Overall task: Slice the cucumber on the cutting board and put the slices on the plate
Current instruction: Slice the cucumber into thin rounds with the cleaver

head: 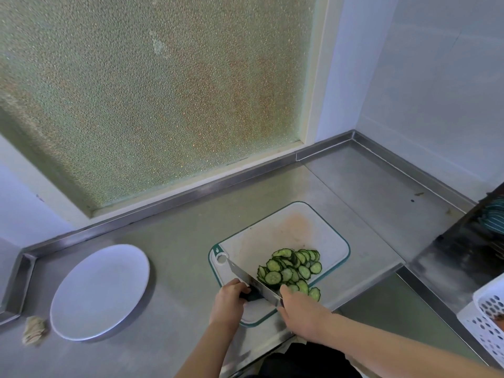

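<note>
On the white cutting board (286,230) lies a heap of several green cucumber slices (291,268), spreading toward its near right edge. My left hand (229,304) is closed on the short dark end piece of the cucumber (248,295) at the board's near left. My right hand (302,312) grips the handle of a broad knife (251,278). The blade stands between that end piece and the slices, its tip pointing to the board's far left corner. The white plate (101,290) sits to the left on the counter and holds nothing.
The steel counter (177,241) has a raised rim along the frosted window and the walls. A crumpled scrap (34,330) lies left of the plate. A white perforated basket (488,317) stands at the right edge, behind a lower recessed surface (381,301).
</note>
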Demonstrator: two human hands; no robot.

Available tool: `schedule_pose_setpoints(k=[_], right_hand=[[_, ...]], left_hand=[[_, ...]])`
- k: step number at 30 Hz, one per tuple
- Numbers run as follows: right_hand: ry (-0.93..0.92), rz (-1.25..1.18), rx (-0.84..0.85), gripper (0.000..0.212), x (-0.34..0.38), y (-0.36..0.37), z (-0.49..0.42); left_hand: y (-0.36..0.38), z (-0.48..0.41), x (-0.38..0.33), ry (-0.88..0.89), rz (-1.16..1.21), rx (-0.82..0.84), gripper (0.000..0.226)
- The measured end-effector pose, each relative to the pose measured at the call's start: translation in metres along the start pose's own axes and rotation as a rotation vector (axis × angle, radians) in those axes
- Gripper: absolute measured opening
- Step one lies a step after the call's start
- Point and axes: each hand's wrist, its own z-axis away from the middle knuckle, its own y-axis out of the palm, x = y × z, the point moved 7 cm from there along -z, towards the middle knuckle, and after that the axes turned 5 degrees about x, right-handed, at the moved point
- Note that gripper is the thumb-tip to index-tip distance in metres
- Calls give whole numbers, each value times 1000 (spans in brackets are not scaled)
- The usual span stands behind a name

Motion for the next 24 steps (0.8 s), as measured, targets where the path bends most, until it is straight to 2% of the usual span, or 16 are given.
schedule_pose_setpoints(k=[3,9,18,24], right_hand=[[17,30,-4,27,2,4,-14],[6,-47,4,33,-3,5,-14],[-6,-58,17,13,-13,10,-10],[28,-5,-11,35,-15,18,-25]], left_hand=[[-1,1,-2,14,0,-6,31],[-2,0,-1,-12,10,13,32],[-3,0,-3,4,-11,24,33],[-3,1,-3,-5,-19,15,29]])
